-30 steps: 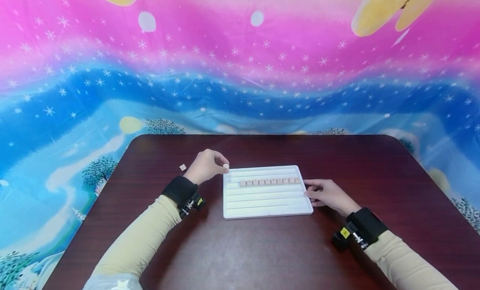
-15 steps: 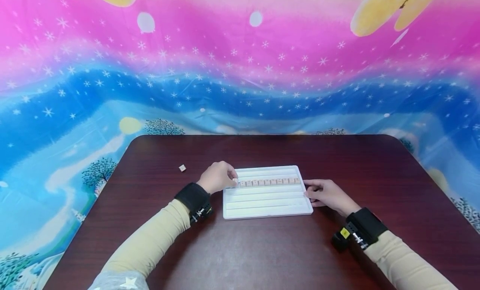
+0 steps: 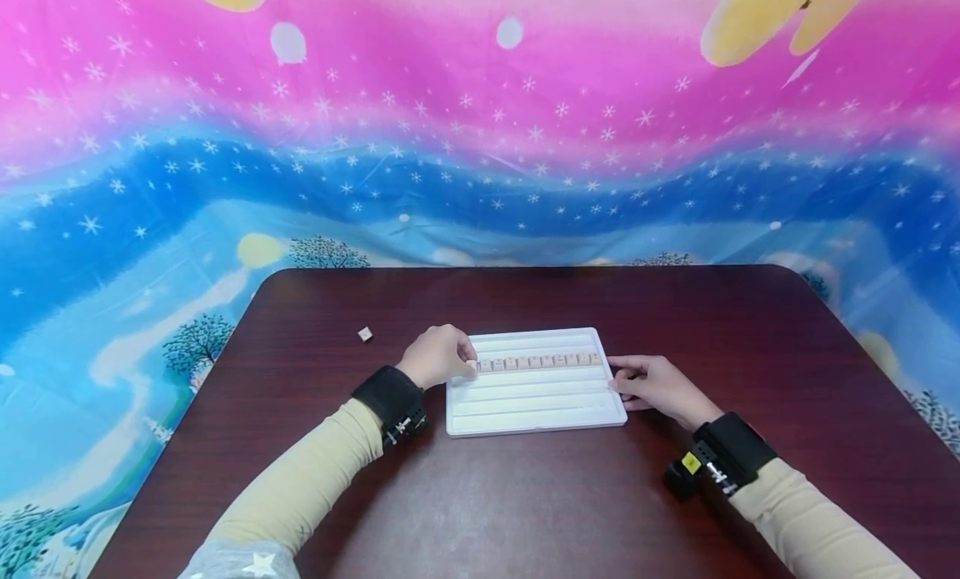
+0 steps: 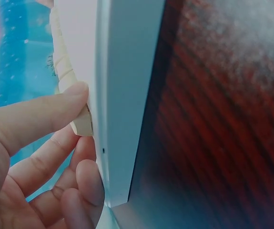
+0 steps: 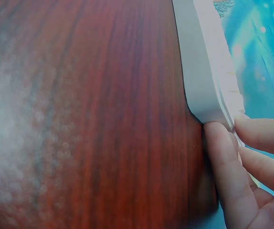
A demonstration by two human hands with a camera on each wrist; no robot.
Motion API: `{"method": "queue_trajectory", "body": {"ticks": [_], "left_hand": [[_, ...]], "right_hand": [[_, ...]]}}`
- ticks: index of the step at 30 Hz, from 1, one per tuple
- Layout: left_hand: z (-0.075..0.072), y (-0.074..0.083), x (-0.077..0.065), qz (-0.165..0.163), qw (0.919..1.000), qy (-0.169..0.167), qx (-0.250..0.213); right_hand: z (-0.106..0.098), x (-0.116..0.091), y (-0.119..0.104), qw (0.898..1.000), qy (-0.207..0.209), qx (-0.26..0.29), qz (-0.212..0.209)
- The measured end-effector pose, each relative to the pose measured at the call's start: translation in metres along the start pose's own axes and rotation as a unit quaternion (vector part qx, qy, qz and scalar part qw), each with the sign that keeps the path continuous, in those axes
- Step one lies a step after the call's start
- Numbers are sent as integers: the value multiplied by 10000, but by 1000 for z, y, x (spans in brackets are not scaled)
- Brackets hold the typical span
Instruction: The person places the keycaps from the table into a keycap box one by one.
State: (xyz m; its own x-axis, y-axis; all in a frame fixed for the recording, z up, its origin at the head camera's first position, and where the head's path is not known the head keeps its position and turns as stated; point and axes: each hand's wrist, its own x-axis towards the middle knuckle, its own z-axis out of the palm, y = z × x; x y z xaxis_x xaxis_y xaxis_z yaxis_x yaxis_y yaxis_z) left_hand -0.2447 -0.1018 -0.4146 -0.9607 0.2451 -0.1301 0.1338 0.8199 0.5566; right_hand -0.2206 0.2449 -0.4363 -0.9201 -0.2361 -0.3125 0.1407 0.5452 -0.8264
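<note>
My left hand (image 3: 441, 356) pinches a small beige keycap (image 4: 83, 123) between thumb and fingers. In the head view it is at the left end of a row of similar keycaps (image 3: 532, 362), which runs across a white ridged tray (image 3: 536, 408). The left wrist view shows the pinched keycap at the tray's surface, in line with the row, the other fingers beside the tray's end. My right hand (image 3: 656, 389) holds the tray's right edge, thumb and fingertips at the rim, seen close by its corner in the right wrist view.
One more keycap (image 3: 365, 334) lies alone on the dark wooden table (image 3: 525, 504), left of the tray. A colourful printed cloth (image 3: 480, 146) hangs behind the table's far edge.
My left hand has brought the keycap from the tray's upper left corner down and right to the row's left end, staying there over the last half second. My right hand stays put.
</note>
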Motion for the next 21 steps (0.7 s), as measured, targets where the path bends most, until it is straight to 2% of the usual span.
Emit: {"method": "queue_trajectory", "body": {"ticks": [21], "left_hand": [[2,3,1,88,9999,-1,86]], "right_hand": [[0,-1,0,10000,-7,2,-38]]}}
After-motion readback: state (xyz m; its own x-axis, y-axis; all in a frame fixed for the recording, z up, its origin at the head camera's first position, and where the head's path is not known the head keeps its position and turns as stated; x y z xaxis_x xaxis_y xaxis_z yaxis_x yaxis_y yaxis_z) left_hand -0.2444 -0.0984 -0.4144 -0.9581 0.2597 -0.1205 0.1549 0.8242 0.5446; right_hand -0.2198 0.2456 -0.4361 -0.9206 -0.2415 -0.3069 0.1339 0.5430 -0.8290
